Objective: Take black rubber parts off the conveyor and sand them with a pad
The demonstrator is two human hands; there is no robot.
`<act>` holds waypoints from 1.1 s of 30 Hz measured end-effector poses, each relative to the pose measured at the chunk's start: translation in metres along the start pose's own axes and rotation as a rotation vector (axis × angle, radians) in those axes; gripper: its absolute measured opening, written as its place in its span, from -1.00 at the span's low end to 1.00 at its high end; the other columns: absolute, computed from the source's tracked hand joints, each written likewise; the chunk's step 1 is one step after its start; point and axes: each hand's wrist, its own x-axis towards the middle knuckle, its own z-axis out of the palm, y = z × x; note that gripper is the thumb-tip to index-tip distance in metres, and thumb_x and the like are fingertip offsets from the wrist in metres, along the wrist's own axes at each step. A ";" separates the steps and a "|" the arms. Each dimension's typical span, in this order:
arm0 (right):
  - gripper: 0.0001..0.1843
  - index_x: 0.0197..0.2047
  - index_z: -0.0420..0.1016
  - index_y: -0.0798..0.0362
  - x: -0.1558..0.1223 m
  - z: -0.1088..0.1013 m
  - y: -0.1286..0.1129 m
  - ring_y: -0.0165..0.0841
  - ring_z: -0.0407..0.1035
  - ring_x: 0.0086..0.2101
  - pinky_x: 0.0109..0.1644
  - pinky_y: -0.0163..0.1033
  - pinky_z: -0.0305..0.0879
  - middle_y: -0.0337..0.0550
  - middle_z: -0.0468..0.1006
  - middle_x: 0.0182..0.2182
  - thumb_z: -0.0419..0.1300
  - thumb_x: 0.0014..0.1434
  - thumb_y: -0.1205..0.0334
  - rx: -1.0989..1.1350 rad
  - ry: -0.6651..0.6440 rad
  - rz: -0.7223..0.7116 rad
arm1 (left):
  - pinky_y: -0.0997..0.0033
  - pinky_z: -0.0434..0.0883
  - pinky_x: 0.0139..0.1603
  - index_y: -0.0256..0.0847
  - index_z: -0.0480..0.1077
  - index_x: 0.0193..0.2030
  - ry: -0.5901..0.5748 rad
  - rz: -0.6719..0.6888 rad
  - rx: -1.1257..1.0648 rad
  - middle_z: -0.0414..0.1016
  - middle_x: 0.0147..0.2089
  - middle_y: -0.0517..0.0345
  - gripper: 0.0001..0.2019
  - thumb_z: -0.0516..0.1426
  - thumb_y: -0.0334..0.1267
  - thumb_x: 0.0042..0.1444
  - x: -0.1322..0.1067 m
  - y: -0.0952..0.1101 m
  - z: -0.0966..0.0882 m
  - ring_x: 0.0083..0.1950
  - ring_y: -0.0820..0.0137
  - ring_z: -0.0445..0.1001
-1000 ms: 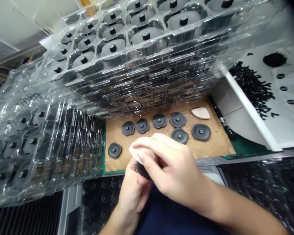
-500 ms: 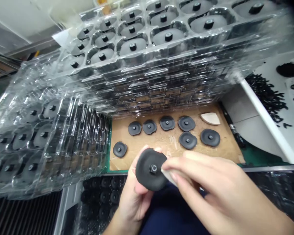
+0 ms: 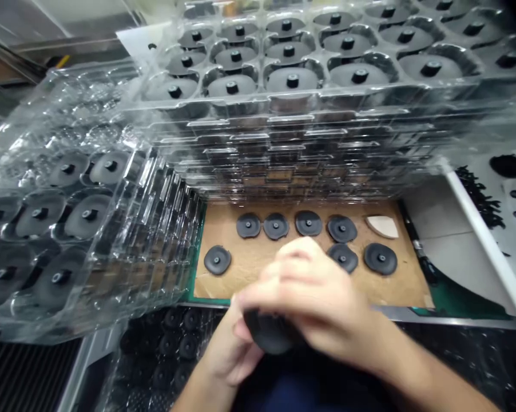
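Note:
My left hand (image 3: 234,346) is closed around the edge of a round black disc (image 3: 270,335) with a slightly dished face, held low in front of my body. Across the top of that disc lies my right hand (image 3: 305,286), its fingers curled over and covering the disc's middle. The white cloth pinched in the right fingers a moment ago is hidden behind them now. Similar discs, each with a small central stem, lie on the brown cardboard (image 3: 258,269) beyond my hands; one disc (image 3: 217,260) is apart at the left.
A tall stack of clear plastic trays (image 3: 279,120) filled with discs stands behind the cardboard. Another tray stack (image 3: 124,229) is at the left. A pale wedge-shaped piece (image 3: 382,226) lies at the cardboard's right, near a white panel edge (image 3: 485,229) and small black parts (image 3: 479,197).
My right hand has moved left and up over the disc, hiding its stem. The disc has tipped and sits slightly lower. The whole view has shifted a little.

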 end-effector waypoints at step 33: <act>-0.78 -0.09 0.43 0.09 0.005 0.043 -0.015 -0.36 0.45 -0.27 -0.19 -0.27 0.31 -0.16 0.60 -0.25 0.05 0.23 0.42 -0.020 -0.038 0.301 | 0.51 0.46 -0.05 -0.06 0.51 -0.05 0.062 0.003 -0.140 0.59 -0.07 0.12 -0.55 0.37 -0.31 -0.15 0.012 0.013 -0.030 -0.05 0.34 0.54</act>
